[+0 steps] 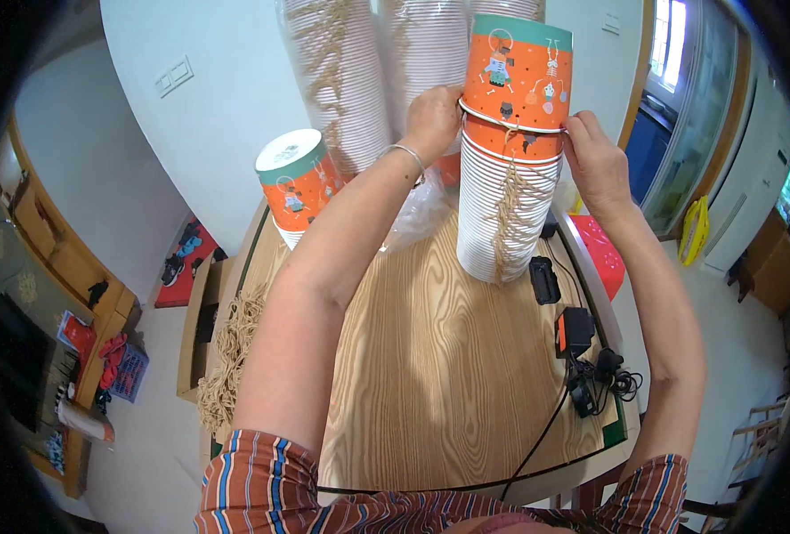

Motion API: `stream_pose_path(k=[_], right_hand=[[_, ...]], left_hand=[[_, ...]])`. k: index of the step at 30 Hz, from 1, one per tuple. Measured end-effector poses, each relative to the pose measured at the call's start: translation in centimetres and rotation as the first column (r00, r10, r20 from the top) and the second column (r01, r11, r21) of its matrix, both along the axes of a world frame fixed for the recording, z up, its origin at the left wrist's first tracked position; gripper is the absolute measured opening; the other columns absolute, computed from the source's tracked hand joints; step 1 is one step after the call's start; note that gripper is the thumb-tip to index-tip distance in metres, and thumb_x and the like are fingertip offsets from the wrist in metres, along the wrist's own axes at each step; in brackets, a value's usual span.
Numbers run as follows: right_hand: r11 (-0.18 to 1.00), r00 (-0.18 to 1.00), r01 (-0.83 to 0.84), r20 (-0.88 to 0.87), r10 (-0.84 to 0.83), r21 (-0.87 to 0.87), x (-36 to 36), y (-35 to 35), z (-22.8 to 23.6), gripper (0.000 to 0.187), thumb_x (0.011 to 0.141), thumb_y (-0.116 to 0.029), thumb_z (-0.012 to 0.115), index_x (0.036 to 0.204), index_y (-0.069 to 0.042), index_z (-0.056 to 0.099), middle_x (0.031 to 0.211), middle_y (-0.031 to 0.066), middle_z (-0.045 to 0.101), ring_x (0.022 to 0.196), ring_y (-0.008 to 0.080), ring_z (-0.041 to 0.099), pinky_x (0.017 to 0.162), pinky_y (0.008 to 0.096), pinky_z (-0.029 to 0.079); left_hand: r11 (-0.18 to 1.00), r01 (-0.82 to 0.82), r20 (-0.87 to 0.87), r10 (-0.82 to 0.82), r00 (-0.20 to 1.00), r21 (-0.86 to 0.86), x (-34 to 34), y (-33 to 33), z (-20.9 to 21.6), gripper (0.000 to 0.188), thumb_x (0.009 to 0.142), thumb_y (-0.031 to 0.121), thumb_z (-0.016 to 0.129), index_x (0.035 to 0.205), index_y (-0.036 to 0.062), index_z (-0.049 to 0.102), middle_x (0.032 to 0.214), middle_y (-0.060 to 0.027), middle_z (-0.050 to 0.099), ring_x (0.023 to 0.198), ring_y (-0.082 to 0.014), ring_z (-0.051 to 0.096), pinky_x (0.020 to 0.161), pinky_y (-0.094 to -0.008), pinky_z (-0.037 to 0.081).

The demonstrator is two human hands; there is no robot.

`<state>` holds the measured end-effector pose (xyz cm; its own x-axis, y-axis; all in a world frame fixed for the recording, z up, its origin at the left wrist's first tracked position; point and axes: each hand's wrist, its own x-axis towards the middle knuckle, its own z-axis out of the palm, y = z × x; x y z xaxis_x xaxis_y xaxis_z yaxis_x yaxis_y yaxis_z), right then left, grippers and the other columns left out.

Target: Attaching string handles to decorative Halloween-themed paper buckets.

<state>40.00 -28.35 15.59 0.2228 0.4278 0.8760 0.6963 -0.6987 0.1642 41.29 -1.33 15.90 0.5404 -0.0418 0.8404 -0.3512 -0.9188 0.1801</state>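
A tall stack of nested, upside-down paper buckets [488, 218] stands on the table, its white rims piled closely and tan twine [509, 205] bunched down its front. The topmost paper bucket [519, 76] is orange and green with cartoon figures. My left hand [435, 123] grips the left side of its white rim, fingertips partly hidden. On the opposite side, my right hand [598, 165] has its fingers closed at the same rim. A short piece of twine crosses the front of the rim between them.
Plastic-wrapped bucket stacks [341, 84] rise behind. A shorter bucket stack [299, 182] stands at left, past a heap of twine [234, 356]. On the wood-grain table [430, 383], a black device [575, 332], a black tray [544, 280] and tangled cables [604, 383] lie at right.
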Motion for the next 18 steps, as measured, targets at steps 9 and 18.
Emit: stream_pose_path(k=[9,18], right_hand=[[0.993,0.988,-0.023,0.150,0.041,-0.116,-0.1,-0.1,-0.4,0.028,0.079,-0.005,0.060,0.107,-0.007,0.055,0.099,0.0084,0.056,0.086,0.0257,0.064,0.068,0.0376,0.054],[0.985,0.966,-0.077,0.232,0.113,-0.157,0.1,-0.4,-0.8,0.029,0.074,-0.003,0.060,0.103,-0.003,0.057,0.098,0.0097,0.058,0.086,0.0259,0.059,0.072,0.0360,0.050]], left_hand=[[0.997,-0.028,0.014,0.027,1.000,0.079,0.0,0.3,-0.3,0.027,0.085,0.009,0.055,0.106,0.0143,0.071,0.093,-0.0201,0.068,0.086,-0.0398,0.065,0.075,-0.0509,0.052],[0.986,-0.079,-0.007,0.081,0.997,0.148,0.2,0.5,-1.1,0.021,0.088,0.014,0.057,0.104,0.0140,0.070,0.092,-0.0185,0.065,0.084,-0.0389,0.066,0.074,-0.0493,0.053]])
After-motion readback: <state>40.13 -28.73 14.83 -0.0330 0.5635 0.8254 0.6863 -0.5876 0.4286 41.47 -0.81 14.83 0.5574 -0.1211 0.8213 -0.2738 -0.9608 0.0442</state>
